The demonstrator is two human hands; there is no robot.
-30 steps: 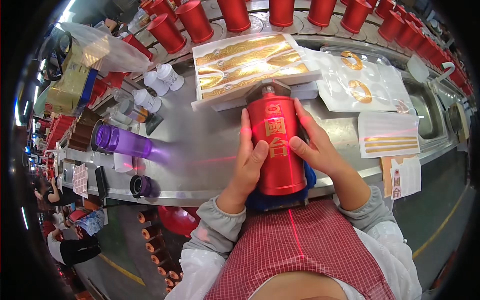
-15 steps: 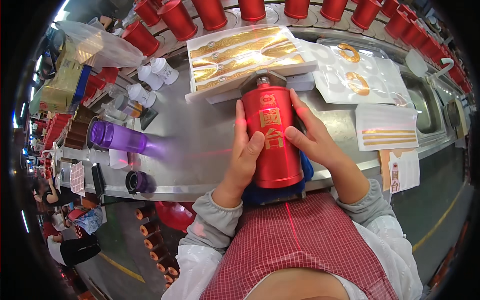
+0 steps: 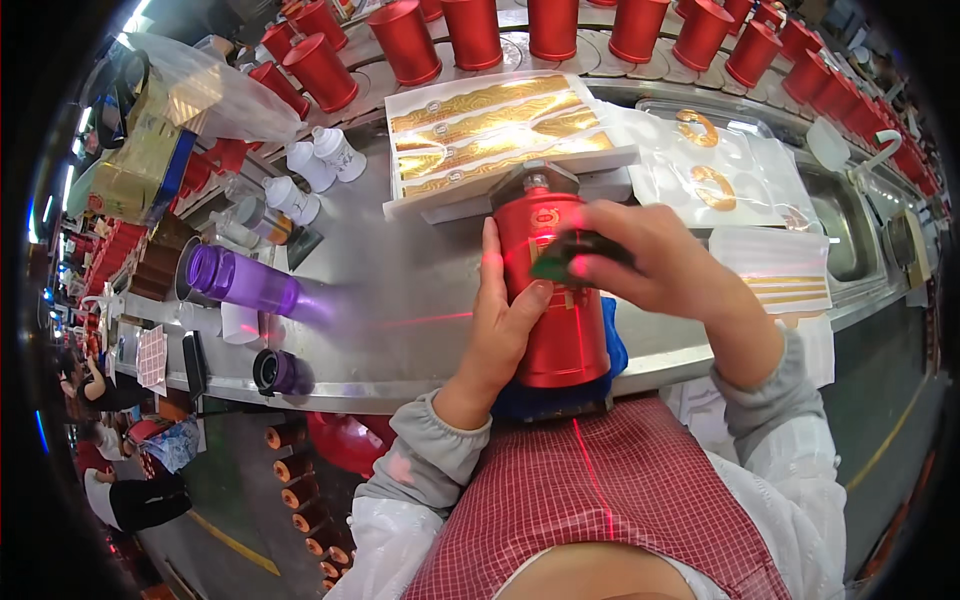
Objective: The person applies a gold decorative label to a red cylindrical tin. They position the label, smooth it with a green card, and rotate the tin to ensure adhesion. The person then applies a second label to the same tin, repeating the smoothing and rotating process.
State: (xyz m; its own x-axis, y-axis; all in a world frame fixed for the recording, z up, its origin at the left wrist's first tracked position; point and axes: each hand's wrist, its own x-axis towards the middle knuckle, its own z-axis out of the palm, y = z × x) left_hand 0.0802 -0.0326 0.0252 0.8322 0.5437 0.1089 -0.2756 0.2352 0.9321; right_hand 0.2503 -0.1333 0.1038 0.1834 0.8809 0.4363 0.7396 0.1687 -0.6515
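Observation:
A red metallic bottle [image 3: 565, 355] with gold lettering lies tilted in front of me, its neck toward a dark angular rest [image 3: 555, 180] and its base over a blue cloth [image 3: 616, 345]. My left hand [image 3: 505, 325] steadies its left side, thumb on the front. In my right hand [image 3: 660, 255] is a small dark, green-edged scraper-like tool [image 3: 560, 262], blurred by motion. The fingers close round it, and its edge lies over the lettering, partly hiding it. A red laser line crosses the bottle.
Gold label sheets [image 3: 480, 125] lie beyond the bottle; a sheet with gold ring stickers [image 3: 712, 188] and gold strips [image 3: 785, 285] are on the right. A purple drinking bottle [image 3: 245, 280] and small white bottles [image 3: 340, 155] stand left. Red containers [image 3: 553, 30] line the conveyor behind. A sink [image 3: 852, 225] is far right.
My right hand has left the bottle's right side and now holds the dark, green-edged tool over its front. My left hand stays on the bottle. The red containers on the conveyor have shifted.

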